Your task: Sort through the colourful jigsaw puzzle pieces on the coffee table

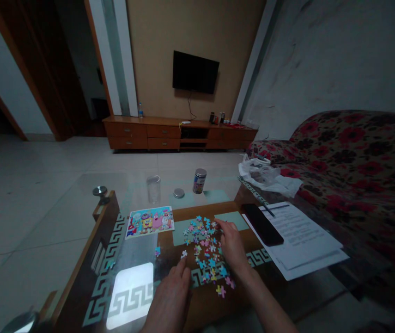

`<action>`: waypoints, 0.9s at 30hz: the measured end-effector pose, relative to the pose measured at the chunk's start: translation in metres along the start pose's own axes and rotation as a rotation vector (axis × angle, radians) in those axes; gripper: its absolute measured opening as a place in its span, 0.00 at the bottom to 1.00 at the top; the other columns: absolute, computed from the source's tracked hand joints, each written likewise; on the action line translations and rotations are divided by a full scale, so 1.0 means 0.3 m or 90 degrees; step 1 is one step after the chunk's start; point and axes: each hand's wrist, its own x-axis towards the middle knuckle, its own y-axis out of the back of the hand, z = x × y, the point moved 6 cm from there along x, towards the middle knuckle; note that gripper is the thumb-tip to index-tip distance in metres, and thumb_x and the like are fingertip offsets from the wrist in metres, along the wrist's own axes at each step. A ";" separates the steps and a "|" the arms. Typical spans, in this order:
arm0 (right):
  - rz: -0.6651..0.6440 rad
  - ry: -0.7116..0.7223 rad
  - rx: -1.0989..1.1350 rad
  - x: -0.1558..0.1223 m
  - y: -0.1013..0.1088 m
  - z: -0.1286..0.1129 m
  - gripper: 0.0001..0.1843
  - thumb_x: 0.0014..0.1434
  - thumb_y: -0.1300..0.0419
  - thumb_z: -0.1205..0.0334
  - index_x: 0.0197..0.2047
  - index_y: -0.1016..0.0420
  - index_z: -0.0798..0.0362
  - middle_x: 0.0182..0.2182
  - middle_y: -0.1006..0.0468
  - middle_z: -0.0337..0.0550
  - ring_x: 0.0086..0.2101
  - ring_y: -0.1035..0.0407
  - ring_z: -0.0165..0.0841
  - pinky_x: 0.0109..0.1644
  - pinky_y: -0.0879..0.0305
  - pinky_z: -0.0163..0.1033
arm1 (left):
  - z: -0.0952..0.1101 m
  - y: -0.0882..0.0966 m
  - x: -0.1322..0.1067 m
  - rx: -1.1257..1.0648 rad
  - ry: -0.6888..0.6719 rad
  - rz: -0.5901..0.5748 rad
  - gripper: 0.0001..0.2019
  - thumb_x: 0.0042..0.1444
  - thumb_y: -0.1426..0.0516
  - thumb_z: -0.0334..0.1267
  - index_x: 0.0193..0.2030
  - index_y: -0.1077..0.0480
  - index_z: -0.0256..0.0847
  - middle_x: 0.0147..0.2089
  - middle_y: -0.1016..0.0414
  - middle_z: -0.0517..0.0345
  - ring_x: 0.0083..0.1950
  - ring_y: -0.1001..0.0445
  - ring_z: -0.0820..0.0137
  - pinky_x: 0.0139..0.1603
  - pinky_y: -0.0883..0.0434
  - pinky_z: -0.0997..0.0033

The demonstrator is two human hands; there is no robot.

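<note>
My left hand (173, 289) rests low over the glass table with its index finger stretched out. The fingertip touches or nearly touches a pale jigsaw piece (184, 254) apart from the pile. My right hand (232, 243) reaches over the right side of a loose pile of jigsaw pieces (202, 243), its index finger extended to the upper edge. Whether that fingertip touches a piece is too small to tell. Left of the pile lies a single blue and pink piece (157, 251). Behind it is a cartoon picture card (150, 222).
A clear glass (154, 188), a round metal lid (179, 193) and a printed tin (199, 181) stand farther back. On the right lie a black phone (263, 224), printed papers (301, 240), a pen (268, 209) and a white plastic bag (266, 176). A flowered sofa (353, 152) flanks the table.
</note>
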 end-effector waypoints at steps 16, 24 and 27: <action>-0.175 0.025 -0.110 -0.099 -0.052 -0.068 0.19 0.60 0.46 0.71 0.43 0.19 0.38 0.35 0.27 0.43 0.41 0.35 0.39 0.41 0.43 0.38 | 0.016 0.002 0.000 0.028 -0.024 0.009 0.25 0.52 0.55 0.19 0.56 0.35 0.32 0.70 0.49 0.39 0.65 0.38 0.59 0.63 0.35 0.59; -0.160 0.002 -0.198 -0.085 -0.041 -0.069 0.19 0.62 0.49 0.70 0.51 0.23 0.46 0.41 0.26 0.47 0.44 0.36 0.42 0.43 0.42 0.40 | 0.028 0.017 -0.007 0.017 -0.015 -0.004 0.25 0.53 0.55 0.20 0.57 0.34 0.33 0.69 0.46 0.40 0.64 0.37 0.58 0.62 0.35 0.58; -0.177 -0.006 -0.199 -0.083 -0.051 -0.068 0.18 0.63 0.49 0.69 0.47 0.21 0.44 0.40 0.26 0.47 0.45 0.36 0.42 0.44 0.43 0.39 | 0.032 0.019 -0.007 0.019 -0.013 -0.009 0.24 0.54 0.55 0.20 0.57 0.34 0.32 0.69 0.47 0.39 0.64 0.37 0.57 0.62 0.35 0.57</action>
